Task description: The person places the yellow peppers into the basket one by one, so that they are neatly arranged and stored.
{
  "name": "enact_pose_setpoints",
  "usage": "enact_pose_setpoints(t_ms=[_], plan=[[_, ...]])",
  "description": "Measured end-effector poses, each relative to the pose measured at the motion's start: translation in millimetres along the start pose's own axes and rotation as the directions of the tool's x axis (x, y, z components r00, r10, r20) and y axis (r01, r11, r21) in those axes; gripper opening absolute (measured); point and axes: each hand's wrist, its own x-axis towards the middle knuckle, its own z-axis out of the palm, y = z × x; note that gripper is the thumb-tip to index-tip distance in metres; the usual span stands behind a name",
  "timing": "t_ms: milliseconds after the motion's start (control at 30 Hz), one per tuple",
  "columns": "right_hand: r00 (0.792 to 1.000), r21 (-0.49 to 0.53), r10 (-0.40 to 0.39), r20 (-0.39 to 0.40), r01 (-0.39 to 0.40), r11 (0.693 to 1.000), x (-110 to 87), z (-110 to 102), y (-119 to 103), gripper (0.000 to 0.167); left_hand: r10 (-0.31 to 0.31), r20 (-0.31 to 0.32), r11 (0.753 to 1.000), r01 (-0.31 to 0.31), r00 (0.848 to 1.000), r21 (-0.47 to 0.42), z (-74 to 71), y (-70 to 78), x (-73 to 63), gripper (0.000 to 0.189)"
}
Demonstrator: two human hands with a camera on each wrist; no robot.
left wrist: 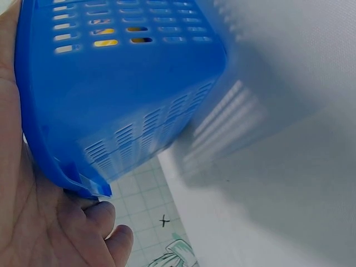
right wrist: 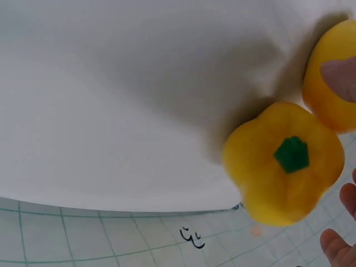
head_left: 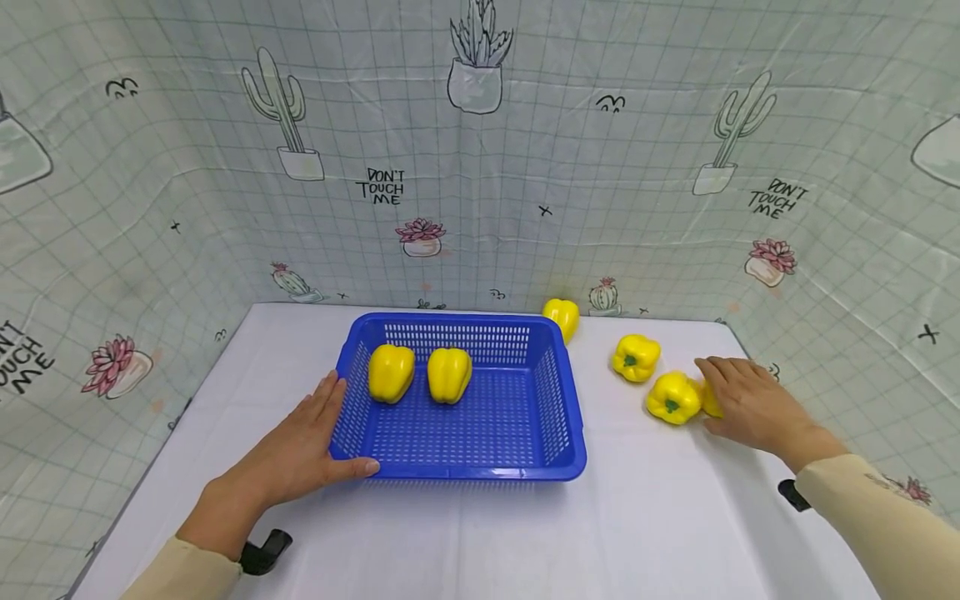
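Observation:
Against the left rim of a blue plastic basket [head_left: 480, 472] rests my left hand [head_left: 300, 442], fingers straight along the side and thumb on the front rim. The left wrist view shows the palm at the rim of the basket [left wrist: 111, 72]. Two yellow bell peppers, one on the left [head_left: 391, 374] and one beside it [head_left: 449, 375], lie inside. On the right, my right hand [head_left: 753, 404] is spread over a yellow bell pepper [head_left: 711, 402], mostly hidden by it. A neighbouring bell pepper [head_left: 675, 398], green stem showing, sits just left. In the right wrist view, the thumb overlaps one pepper [right wrist: 334, 105].
Another yellow bell pepper [head_left: 636, 357] lies farther back on the white-covered table [head_left: 525, 542]. One more pepper [head_left: 561, 319] stands behind the basket's back right corner. A grid-patterned cloth [head_left: 525, 167] with cactus drawings encloses the table at the back and sides.

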Motion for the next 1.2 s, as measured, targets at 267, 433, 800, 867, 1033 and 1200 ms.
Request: enact_pose_setpoints(t_ms=[267,433,800,867,1033,1200], plan=[[0.996,-0.005,-0.084,-0.009,0.084,0.996,11.4,1,-15,0.070,-0.012,0.015,1.000,0.012,1.000,0.000,-1.0,0.8,-0.1,0.134],[0.991,-0.003,-0.109,-0.074,0.109,0.994,14.2,5,-21,0.067,-0.001,0.009,1.000,0.001,1.000,-0.016,-0.8,-0.1,-0.5,0.133],[0.983,-0.005,0.057,-0.177,-0.059,0.998,21.3,17,-47,0.073,-0.004,0.009,1.000,0.004,1.000,-0.025,-0.5,-1.0,-0.4,0.133],[0.984,0.001,0.101,-0.146,-0.102,0.995,22.2,17,-54,0.078,-0.005,0.009,1.000,0.005,1.000,-0.025,-0.8,-0.6,-0.5,0.133],[0.982,0.048,0.182,-0.053,-0.179,0.983,23.6,11,-65,0.095,-0.015,0.022,1.000,0.015,1.000,-0.021,-0.7,-0.9,-0.5,0.133],[0.994,0.046,0.108,0.009,-0.109,0.993,19.9,-6,-62,0.107,-0.014,0.023,1.000,0.015,1.000,-0.016,-0.5,-1.6,0.0,0.134]])
